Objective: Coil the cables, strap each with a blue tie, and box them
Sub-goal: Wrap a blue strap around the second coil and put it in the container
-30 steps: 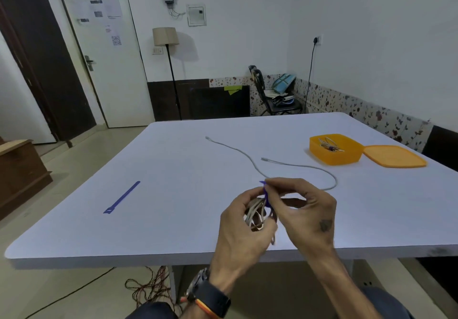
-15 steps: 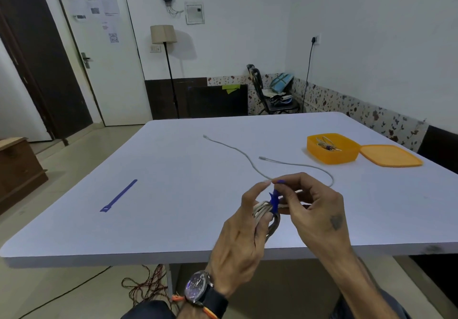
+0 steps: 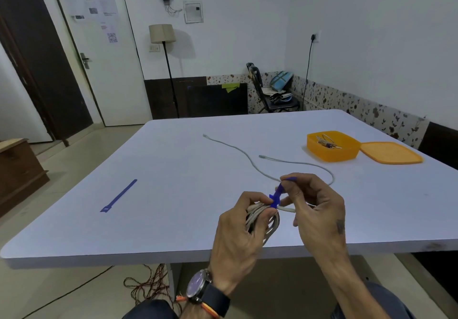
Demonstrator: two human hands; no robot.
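Here, largest first: broad white rectangular table [image 3: 173, 194], person seated at its near edge. Far right on it, open orange plastic box [image 3: 332, 149] with one bundle of cable already inside; its flat orange lid [image 3: 390, 156] lies touching the box on the right. One loose grey cable [image 3: 250, 161] lies uncoiled mid-table, running from the far centre toward the hands and looping back. A spare flat blue strap tie [image 3: 119, 196] lies alone on the left, well apart from everything else.

At the near edge: left hand [image 3: 238, 239] closed around a coiled pale grey cable bundle [image 3: 262, 219], held just above the table. Right hand [image 3: 317, 209] pinches the free tail of a blue tie [image 3: 276, 196] between thumb and fingertip, drawing it up and away from the coil. The tie's head sits on top of the bundle, by the left thumb.

Step in hand, as I judge it: strapping the second coil, tie threaded and being cinched. Roughly midway through the task.

Next move likely calls for pulling the tail snug, wrapping it down onto itself, then carrying the bundle to the box. Left hand must keep the loops from springing.
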